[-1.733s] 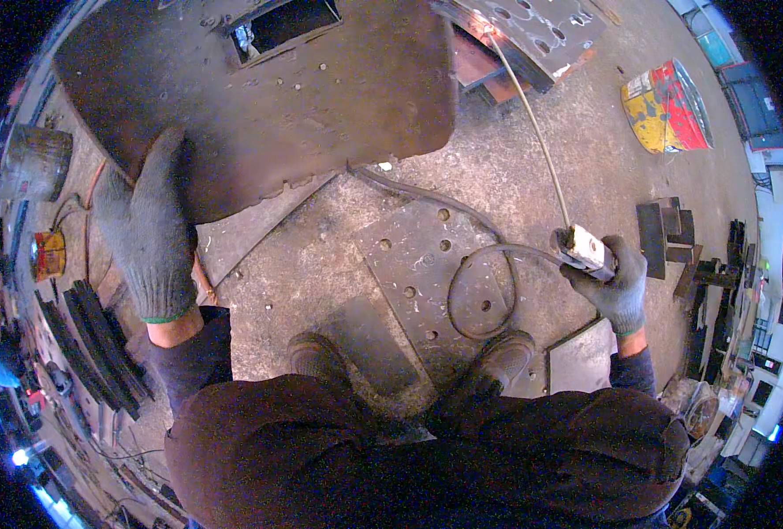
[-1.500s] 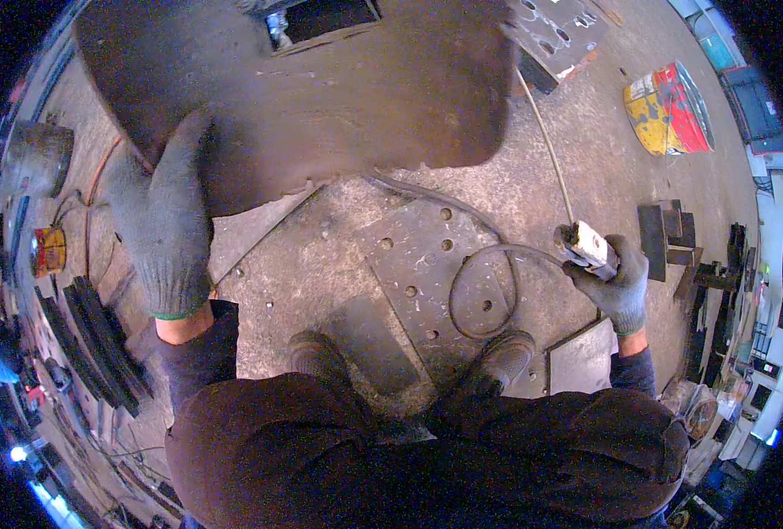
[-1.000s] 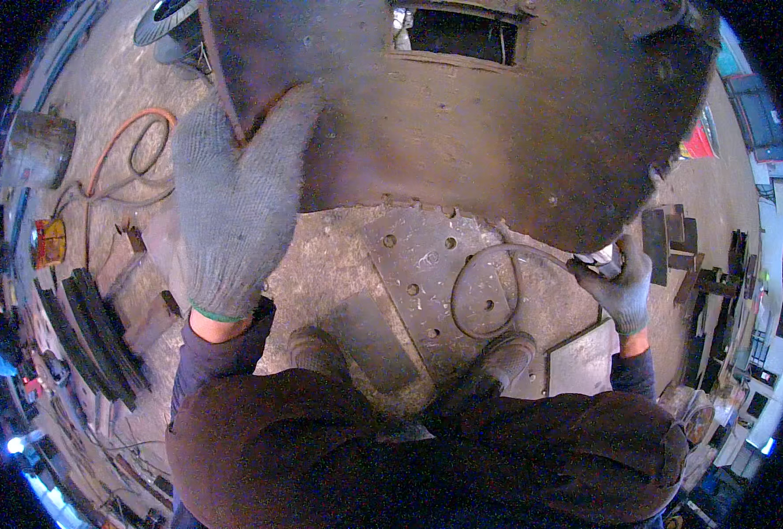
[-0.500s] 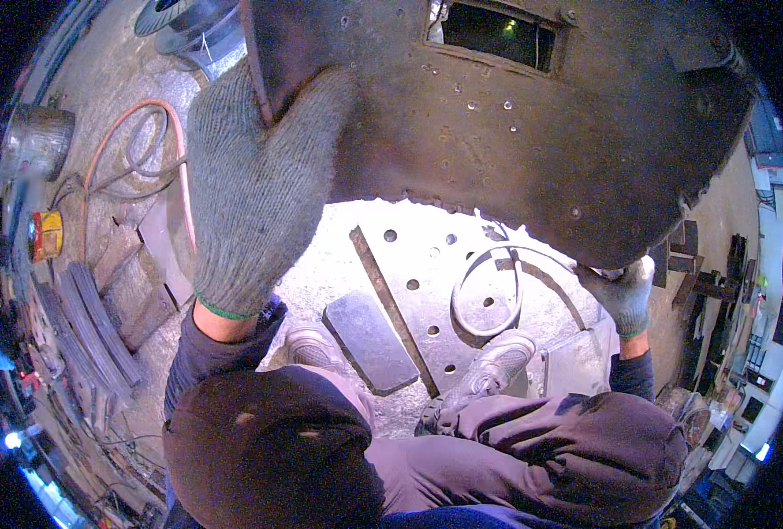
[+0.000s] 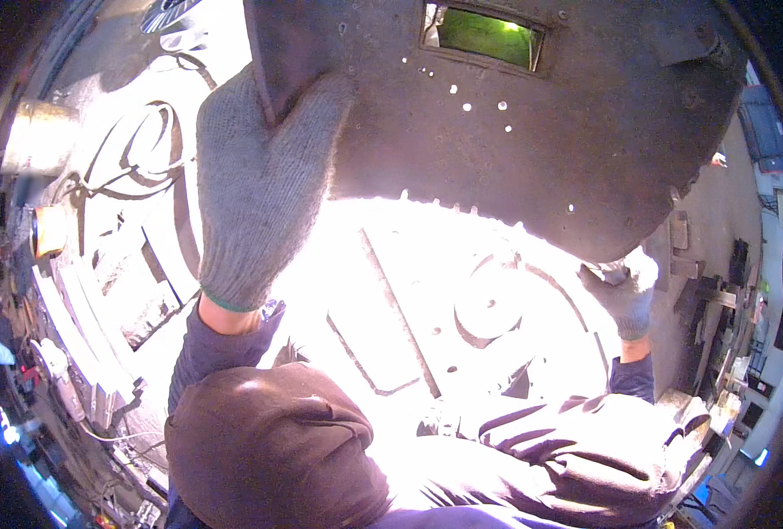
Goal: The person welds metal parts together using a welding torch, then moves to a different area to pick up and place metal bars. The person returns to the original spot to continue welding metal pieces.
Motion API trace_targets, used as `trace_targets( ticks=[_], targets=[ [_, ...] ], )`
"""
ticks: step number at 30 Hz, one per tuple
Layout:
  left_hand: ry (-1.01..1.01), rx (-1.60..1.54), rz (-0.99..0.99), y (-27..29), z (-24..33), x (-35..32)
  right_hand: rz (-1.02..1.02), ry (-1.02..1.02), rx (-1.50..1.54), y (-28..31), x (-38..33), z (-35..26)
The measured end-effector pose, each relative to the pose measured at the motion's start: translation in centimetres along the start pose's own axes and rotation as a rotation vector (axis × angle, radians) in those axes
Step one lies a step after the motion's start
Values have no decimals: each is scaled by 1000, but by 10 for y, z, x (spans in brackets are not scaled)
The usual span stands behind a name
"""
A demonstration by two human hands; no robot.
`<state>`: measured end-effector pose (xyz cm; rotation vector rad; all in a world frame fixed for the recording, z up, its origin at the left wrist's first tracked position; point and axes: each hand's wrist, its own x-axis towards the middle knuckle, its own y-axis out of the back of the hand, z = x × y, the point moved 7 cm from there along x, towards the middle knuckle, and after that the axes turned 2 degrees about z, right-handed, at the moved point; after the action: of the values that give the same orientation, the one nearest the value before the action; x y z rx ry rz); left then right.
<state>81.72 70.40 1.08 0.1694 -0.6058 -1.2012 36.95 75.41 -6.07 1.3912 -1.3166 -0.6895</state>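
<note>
My left hand [image 5: 255,194], in a grey knitted glove, is closed on the left edge of a dark hand-held welding shield [image 5: 497,167]. The shield fills the upper middle of the view, pitted with small holes, and green light shows through its window [image 5: 488,40]. Under its lower right edge is my gloved right hand [image 5: 625,300], its fingers curled and partly hidden. What that hand grips cannot be made out. White glare washes out the holed metal surface [image 5: 436,331] below the shield, along with my legs and the cable loop [image 5: 455,319] lying there.
At the left, curved metal bars [image 5: 78,322] lie beside a coiled hose [image 5: 100,167] and a cylinder [image 5: 39,137]. A small can [image 5: 49,231] stands near them. Dark metal pieces [image 5: 704,300] line the right side.
Intense white light has come up below and behind the shield, bleaching the floor and my legs. The window has turned from dark to bright green. Both hands stay nearly in place.
</note>
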Motion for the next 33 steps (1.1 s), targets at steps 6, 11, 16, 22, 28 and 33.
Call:
trace_targets(
  ticks=[6, 11, 16, 22, 28, 33],
  targets=[
    [292, 104, 65, 30, -34, -20, 257, -188, 438, -7, -19, 48],
    [401, 167, 143, 61, -112, -59, 94, -599, -2, -22, -27, 85],
    [481, 240, 332, 98, -180, -98, -96, -540, -110, -57, -40, 150],
    [331, 177, 559, 140, -223, -101, -234, -598, -387, -75, -7, 101],
    [668, 77, 609, 156, -270, -97, -152, -355, -419, -107, -25, 174],
    [653, 29, 663, 169, -303, -88, -179, -369, -351, -130, -37, 189]
  ],
)
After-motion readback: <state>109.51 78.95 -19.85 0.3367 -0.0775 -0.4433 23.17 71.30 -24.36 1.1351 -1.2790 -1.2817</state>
